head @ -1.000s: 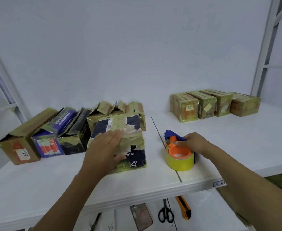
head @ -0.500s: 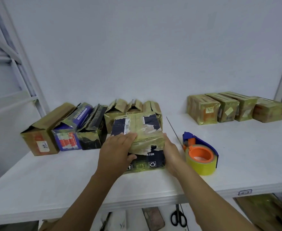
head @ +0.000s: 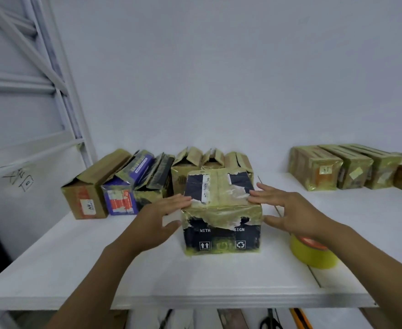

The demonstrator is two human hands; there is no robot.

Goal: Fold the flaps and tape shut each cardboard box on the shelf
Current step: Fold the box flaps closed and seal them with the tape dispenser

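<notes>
- My left hand (head: 156,218) and right hand (head: 295,213) are spread with straight fingers, their tips on the top edges of the dark box (head: 221,224).
- The box sits between them at centre frame, on the shelf (head: 76,269).
- The tape roll (head: 312,256) lies lower right, under my right wrist.

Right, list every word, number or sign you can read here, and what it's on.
"WITH": front of the dark box.
"SIGN": same face.
Up-arrows and recycling signs: same face, below.
Labels on the purple box, brown box, right-hand taped box: blurred.
Handwriting on the left panel: unreadable.
</notes>
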